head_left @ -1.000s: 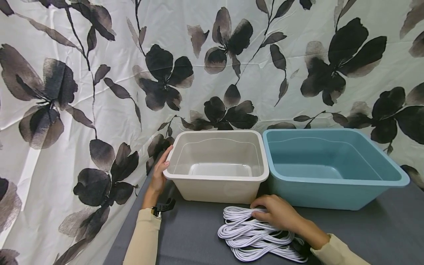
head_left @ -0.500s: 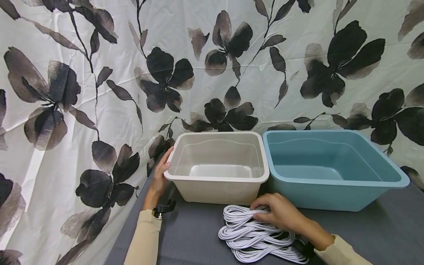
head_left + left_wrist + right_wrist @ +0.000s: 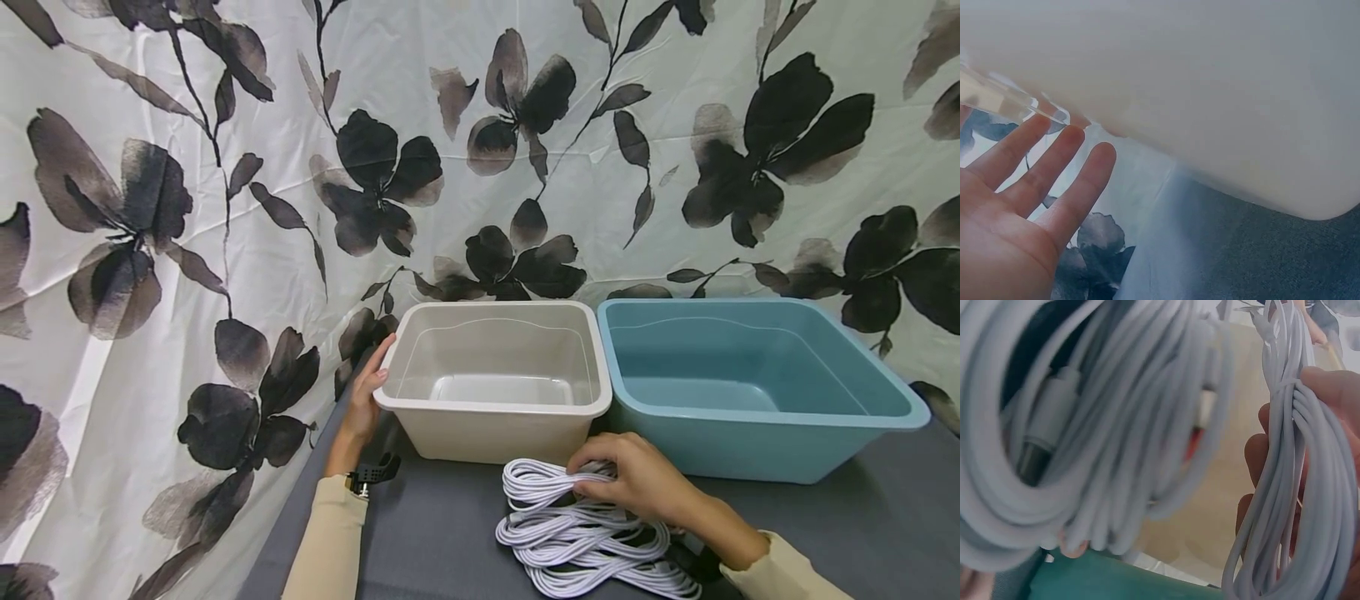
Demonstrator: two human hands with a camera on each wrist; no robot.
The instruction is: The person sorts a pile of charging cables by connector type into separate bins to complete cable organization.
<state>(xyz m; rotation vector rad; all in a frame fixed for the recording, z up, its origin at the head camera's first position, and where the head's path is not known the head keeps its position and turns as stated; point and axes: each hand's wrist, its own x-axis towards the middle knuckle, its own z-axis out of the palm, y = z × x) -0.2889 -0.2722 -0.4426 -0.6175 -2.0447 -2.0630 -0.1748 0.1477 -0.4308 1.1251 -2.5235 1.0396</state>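
Note:
My left hand (image 3: 363, 406) touches the left rim of a beige plastic bin (image 3: 495, 435). In the left wrist view its fingers (image 3: 1082, 190) are spread and nearly straight, tips at the bin's edge. In front of the bins, my right hand (image 3: 643, 477) grips the upper part of white coiled cable (image 3: 573, 542). The right wrist view shows thumb and fingers round a tied cable bundle (image 3: 1310, 469). Closer to that camera hang more loops, with a grey connector (image 3: 1054, 409) and a small red-banded part (image 3: 1194, 445) among them.
Right beside the beige bin stands a wider blue bin (image 3: 750, 450). Both bins show bare insides. They sit on a grey-covered table (image 3: 442, 533). A white cloth with dark flowers (image 3: 420, 75) hangs behind and along the left.
The upper end of the cable has risen slightly towards the bins with my right hand. My left hand stays at the beige rim. The head view has shifted slightly.

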